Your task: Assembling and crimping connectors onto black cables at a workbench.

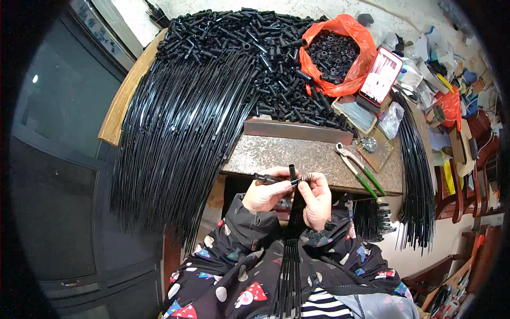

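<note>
Just in front of the table's near edge, my left hand [260, 196] is closed around a black plastic tube-shaped piece [262, 178], one end poking out to the left. A second black tube [292, 171] stands upright between my hands. My right hand [317, 204] pinches a small row of thin pins or wires [307, 178], their fine ends fanning to the right. The fingertips of both hands almost meet; exactly what joins there is too small to tell. Below them a bundle of long thin black rods [289, 271] runs down across my lap.
A heap of black tube pieces [228, 37] and many long black rods [180, 133] cover the table's left. A metal bar [297, 131] fronts the heap. Behind stand an orange bag [345, 26] of small black parts and a phone [381, 77]. Green-handled pliers [361, 170] lie right.
</note>
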`<control>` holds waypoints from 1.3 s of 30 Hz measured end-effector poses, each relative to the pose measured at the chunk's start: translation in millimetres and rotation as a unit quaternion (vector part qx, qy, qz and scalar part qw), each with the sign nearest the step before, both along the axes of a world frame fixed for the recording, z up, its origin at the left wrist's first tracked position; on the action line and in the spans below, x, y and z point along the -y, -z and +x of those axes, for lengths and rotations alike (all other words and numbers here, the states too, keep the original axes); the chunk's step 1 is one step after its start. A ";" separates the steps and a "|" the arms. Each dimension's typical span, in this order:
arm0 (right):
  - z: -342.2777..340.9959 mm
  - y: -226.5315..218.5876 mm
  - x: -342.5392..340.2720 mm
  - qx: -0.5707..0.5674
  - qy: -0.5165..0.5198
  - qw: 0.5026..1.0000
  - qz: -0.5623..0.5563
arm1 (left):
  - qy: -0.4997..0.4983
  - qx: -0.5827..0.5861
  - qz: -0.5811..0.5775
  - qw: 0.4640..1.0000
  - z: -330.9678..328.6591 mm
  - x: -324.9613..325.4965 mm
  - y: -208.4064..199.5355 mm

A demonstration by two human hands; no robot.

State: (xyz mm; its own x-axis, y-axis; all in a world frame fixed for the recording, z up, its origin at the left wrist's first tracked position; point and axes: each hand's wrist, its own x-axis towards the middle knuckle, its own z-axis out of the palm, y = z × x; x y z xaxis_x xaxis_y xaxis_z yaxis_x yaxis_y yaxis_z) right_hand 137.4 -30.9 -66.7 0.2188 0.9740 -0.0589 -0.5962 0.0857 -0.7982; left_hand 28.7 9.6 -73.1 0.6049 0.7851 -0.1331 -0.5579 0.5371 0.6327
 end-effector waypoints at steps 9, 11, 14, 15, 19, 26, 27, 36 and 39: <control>-6.4 -10.3 2.5 -0.004 -0.024 1.000 0.009 | -0.076 -0.002 0.004 0.997 -6.0 9.2 -12.4; -0.1 -0.7 -1.8 -0.003 -0.002 1.000 0.007 | -0.069 -0.018 0.024 0.997 1.2 0.4 -0.5; 2.5 -1.4 -2.1 0.004 0.017 1.000 0.010 | -0.086 -0.127 0.168 0.974 3.4 -3.1 -3.0; 0.9 -0.8 -1.9 0.002 0.014 1.000 0.011 | -0.106 -0.214 0.282 0.929 0.5 -2.1 -4.6; -2.6 1.5 -0.4 0.008 0.013 1.000 0.018 | -0.199 -0.313 0.379 0.848 3.1 7.1 -10.6; 5.3 10.6 -3.4 -0.058 -0.123 0.990 -0.030 | -0.113 -0.068 0.117 0.984 -0.4 4.4 -1.3; 3.7 13.3 -2.7 -0.083 -0.114 0.990 -0.027 | -0.142 -0.217 0.259 0.930 -1.5 0.8 -4.7; 8.2 28.8 -6.5 -0.103 -0.268 0.958 0.019 | 0.015 -0.203 0.251 0.946 -20.3 -6.9 -27.6; 5.5 19.3 0.4 -0.146 -0.318 0.936 0.013 | 0.022 -0.193 0.226 0.955 -24.8 -7.8 -21.3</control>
